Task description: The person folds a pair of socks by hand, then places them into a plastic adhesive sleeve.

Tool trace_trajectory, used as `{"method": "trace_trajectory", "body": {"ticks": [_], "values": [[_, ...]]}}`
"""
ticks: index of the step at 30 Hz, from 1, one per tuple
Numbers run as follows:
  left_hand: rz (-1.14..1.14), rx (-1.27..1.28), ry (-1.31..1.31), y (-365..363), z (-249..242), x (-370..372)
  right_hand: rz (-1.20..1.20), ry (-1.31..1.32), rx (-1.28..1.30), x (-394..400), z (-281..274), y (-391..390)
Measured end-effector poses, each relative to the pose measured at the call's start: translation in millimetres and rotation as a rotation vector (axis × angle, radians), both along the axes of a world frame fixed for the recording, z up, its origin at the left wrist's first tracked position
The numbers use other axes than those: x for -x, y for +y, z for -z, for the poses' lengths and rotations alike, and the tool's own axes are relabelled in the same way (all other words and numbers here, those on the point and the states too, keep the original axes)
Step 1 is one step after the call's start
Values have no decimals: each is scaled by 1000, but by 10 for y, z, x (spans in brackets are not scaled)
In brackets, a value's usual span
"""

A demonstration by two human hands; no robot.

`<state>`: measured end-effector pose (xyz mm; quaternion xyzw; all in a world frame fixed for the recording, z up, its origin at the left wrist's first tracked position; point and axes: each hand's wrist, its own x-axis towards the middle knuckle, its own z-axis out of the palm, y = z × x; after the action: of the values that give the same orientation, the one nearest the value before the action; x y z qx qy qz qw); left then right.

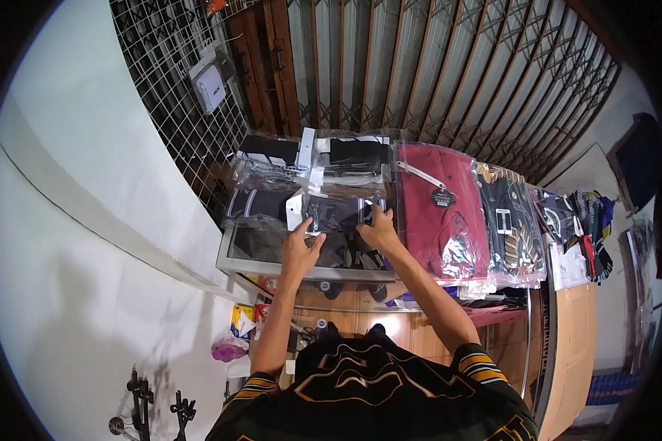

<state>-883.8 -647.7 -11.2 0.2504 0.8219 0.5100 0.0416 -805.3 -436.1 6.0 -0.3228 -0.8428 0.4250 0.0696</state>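
Observation:
A clear plastic packet of folded dark clothing with white stripes point(261, 204) lies across the glass-topped case in front of me. My left hand point(299, 251) grips the packet's near edge beside a white card tab point(294, 213), thumb apart from the fingers. At the packet's right end, my right hand point(379, 231) pinches the plastic between thumb and fingers. Just behind lies another packet of black and white clothing point(353, 158), with a white strip point(307, 149) by its middle. What exact garment is inside the packets I cannot make out.
Right of my hands lie a bagged maroon shirt point(441, 220) with a black tag and a bagged black patterned shirt point(511, 228). Gloves point(602, 257) hang farther right. A folding metal gate point(419, 66) stands behind, a wire grid point(173, 88) at left.

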Motion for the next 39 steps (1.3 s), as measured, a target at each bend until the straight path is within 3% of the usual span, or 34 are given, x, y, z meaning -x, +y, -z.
{"method": "trace_trajectory", "body": {"ticks": [7,11,13,16,19,21,23,27,32,35,39], "values": [[-3,19,86,20,34,18,1,-36,-60,-25,49,-231],[27,38,-41,25,-54,-10,-75,-62,-291,-76,-51,-427],[34,38,-44,21,-1,-12,-114,-120,-281,-63,-38,-466],[4,-125,53,23,-76,-40,-108,-150,-278,-67,48,-487],[-117,22,-18,-47,-180,14,-65,-71,-278,-73,112,-487],[-308,180,483,-75,-172,124,-55,-22,-293,-82,163,-491],[-278,160,417,-56,-197,254,-42,-10,-328,-80,223,-510],[-122,366,429,-10,-68,555,-9,48,-350,-116,198,-569],[-82,490,335,7,-91,608,15,54,-381,-137,178,-624],[9,434,249,-121,-250,537,21,74,-368,-132,233,-604],[101,550,304,-378,-331,418,24,154,-391,-138,286,-589]]}}
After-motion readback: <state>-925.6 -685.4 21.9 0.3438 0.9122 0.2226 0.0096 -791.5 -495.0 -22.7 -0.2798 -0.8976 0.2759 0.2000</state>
